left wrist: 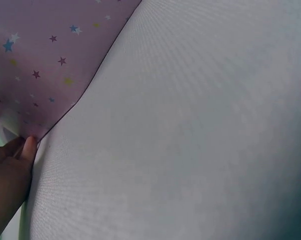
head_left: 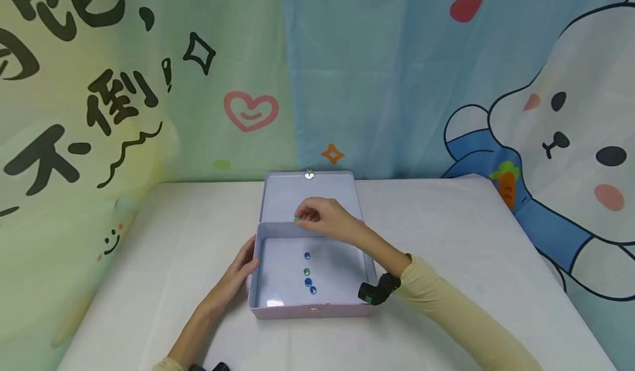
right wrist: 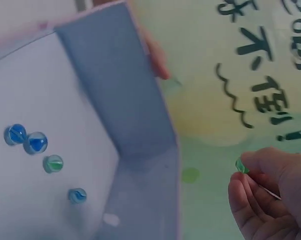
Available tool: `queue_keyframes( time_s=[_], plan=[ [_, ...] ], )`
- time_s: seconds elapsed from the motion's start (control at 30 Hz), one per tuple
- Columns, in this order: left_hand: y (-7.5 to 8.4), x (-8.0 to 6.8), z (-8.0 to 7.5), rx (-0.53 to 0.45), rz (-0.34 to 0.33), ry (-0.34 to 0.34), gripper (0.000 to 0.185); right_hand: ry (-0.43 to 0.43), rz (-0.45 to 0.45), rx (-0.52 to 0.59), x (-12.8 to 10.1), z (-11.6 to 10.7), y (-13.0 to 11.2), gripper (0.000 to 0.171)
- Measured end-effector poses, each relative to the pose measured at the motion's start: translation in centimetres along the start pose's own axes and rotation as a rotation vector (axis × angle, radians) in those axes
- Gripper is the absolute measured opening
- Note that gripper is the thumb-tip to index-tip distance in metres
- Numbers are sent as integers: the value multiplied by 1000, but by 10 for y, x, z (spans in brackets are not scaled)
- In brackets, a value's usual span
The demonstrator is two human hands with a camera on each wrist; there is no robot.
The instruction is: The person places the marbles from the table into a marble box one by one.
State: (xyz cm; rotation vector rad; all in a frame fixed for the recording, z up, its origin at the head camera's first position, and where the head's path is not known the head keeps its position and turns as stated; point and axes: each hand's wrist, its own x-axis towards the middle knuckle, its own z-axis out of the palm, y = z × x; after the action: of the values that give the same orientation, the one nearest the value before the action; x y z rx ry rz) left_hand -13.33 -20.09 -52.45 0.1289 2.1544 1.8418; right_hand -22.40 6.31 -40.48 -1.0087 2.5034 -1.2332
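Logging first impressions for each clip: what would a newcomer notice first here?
Probably the open tin box in the middle of the white table, with four marbles lined up inside, blue and green. Above its far edge the right hand pinches a green marble, while the left hand rests on the box's left wall.

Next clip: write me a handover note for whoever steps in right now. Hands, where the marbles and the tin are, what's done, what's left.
Right hand: pinches a green marble in its fingertips, held over the far edge of the tin.
Left hand: fingers rest against the tin's left wall, steadying it.
Tin: open on the table, lid tilted back.
Done: four marbles lie in a line on the tin's floor, three blue and one green.
Left: going by the pictures, probably set this green marble in or out of the tin; which way it is going cannot be told. No loose marbles show on the table.
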Motion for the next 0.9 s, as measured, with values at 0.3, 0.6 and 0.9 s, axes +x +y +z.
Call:
queue_keyframes(
  time_s=[0.3, 0.6, 0.9],
  plan=[
    [1, 1, 0, -15, -3, -6, 59, -186, -53, -89, 32, 43, 9, 9],
    [1, 1, 0, -2, 10, -17, 58, -350, 5, -216, 44, 79, 15, 6],
    [2, 0, 1, -12, -7, -8, 58, -383, 41, -252, 51, 95, 11, 8]
  ],
)
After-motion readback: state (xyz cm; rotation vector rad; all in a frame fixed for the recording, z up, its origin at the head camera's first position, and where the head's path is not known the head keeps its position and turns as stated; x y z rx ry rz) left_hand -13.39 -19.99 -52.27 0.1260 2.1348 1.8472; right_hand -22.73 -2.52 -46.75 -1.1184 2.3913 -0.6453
